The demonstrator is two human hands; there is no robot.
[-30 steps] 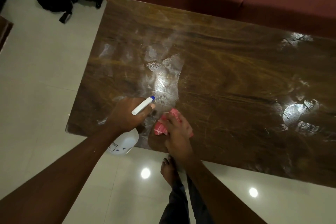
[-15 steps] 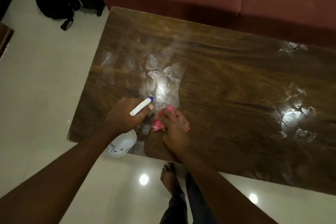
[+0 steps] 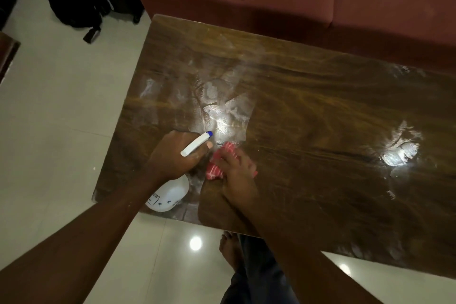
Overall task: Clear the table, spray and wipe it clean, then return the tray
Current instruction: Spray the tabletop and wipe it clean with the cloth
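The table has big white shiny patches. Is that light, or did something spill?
Head view: mostly lamp glare on the table, streaky where it looks wet, one patch by the spray bottle and cloth, another at the right; the floor mirrors round lights too; the view is dim.

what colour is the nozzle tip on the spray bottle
Blue nozzle tip, on a white spray bottle; head view.

Both forearms reach forward; left hand (image 3: 174,155) grips a spray bottle (image 3: 170,195), right hand (image 3: 238,175) curls its fingers (image 3: 223,159) over a pink cloth (image 3: 214,172).
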